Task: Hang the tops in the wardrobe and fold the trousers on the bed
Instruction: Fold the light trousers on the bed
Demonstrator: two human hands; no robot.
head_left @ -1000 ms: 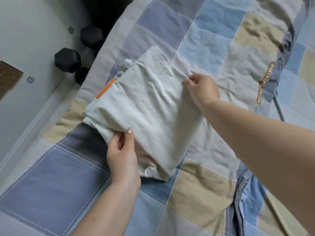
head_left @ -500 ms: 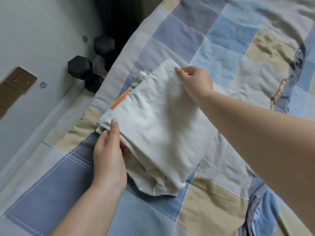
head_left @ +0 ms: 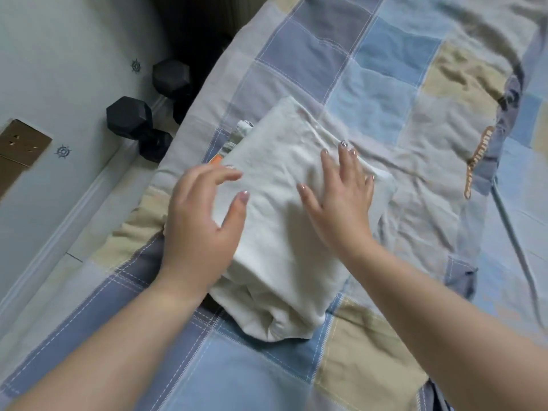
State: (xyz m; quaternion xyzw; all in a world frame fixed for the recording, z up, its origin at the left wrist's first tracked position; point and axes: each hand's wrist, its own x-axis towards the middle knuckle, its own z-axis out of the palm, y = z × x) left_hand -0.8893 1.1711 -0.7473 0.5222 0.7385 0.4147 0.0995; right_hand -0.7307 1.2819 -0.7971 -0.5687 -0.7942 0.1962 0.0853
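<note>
Folded pale cream cotton trousers (head_left: 284,215) lie as a thick rectangular bundle on the bed's patchwork quilt of blue, grey and beige squares (head_left: 385,84), near the quilt's left edge. Small orange tag (head_left: 216,159) peeks out at the bundle's far-left corner, beside bunched layers. Right hand (head_left: 341,200) lies flat on top of the trousers, palm down, fingers spread, grip apart, clamped on nothing. Left hand (head_left: 201,223) sits at the bundle's left edge, fingers loosely curved and apart, thumb on the cloth; whether the palm touches, cannot tell. Dark grey garment with orange lettering (head_left: 486,149) lies on the quilt well to the right. Black hexagonal dumbbells (head_left: 130,117) stand on the floor by the pale wall, left of the bed.
</note>
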